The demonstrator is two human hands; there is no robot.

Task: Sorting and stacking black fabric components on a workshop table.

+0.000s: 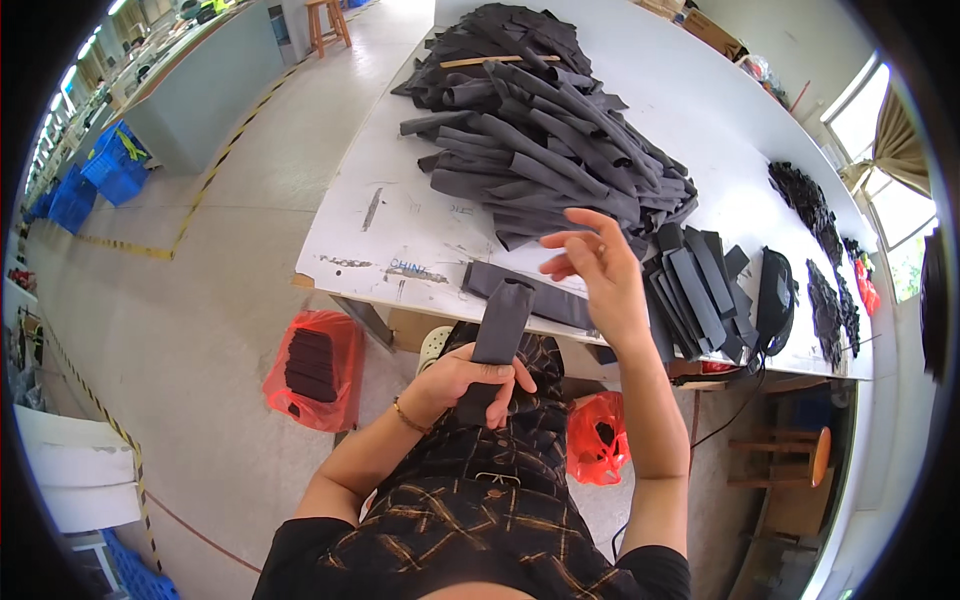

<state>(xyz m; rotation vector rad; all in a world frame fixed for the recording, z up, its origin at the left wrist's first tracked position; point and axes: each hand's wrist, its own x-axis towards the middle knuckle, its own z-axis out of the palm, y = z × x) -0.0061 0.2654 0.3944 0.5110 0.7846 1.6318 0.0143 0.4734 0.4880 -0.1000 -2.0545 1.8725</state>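
My left hand [452, 384] grips a dark grey folded fabric strip [503, 325] around its lower part, in front of my lap, with its upper end standing up against the table edge. My right hand [608, 270] is raised over the table with its fingers apart, and I see nothing in it. Just beneath it, a flat grey fabric piece [556, 305] lies along the table's near edge, partly behind the held strip. Beyond my hands spreads a big heap of loose grey fabric strips [560, 150]. Flat dark strips [695, 285] overlap in a smaller pile to the right.
The white table [345, 225] has worn patches at its near left corner. A black case [775, 300] and black material [800, 205] lie on its right side. Red plastic bags [350, 375] with dark pieces stand below. A thin wooden stick [500, 61] rests on the heap.
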